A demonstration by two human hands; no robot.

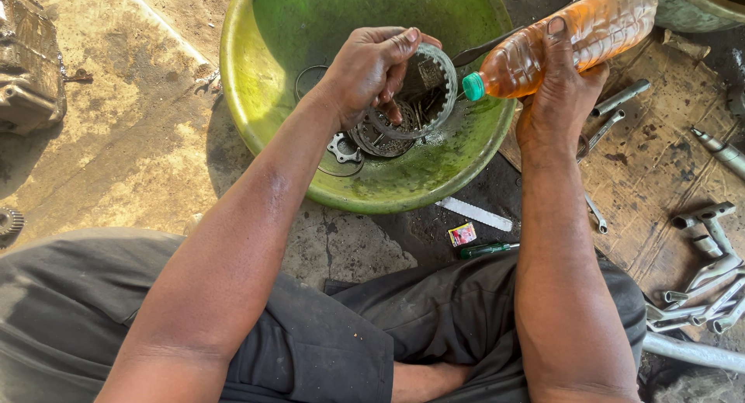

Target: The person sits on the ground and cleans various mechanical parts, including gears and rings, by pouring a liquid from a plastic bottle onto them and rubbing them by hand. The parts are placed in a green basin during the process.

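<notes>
My left hand [371, 69] holds a toothed metal ring plate [434, 88] tilted up over a green plastic basin [272, 77]. My right hand [560, 88] grips a clear plastic bottle of orange liquid [578, 34] with a green cap [473, 86], tipped so the cap points toward the ring. More round metal plates and rings [380, 139] lie stacked in the bottom of the basin, with a small star-shaped metal piece [343, 148] beside them.
Wrenches and socket tools [702, 286] lie on a board at right. A white strip [475, 213], a small packet [462, 234] and a green-handled tool [487, 249] sit on the ground by my knee. A dark metal casing [27, 61] and a gear [9, 220] are at left.
</notes>
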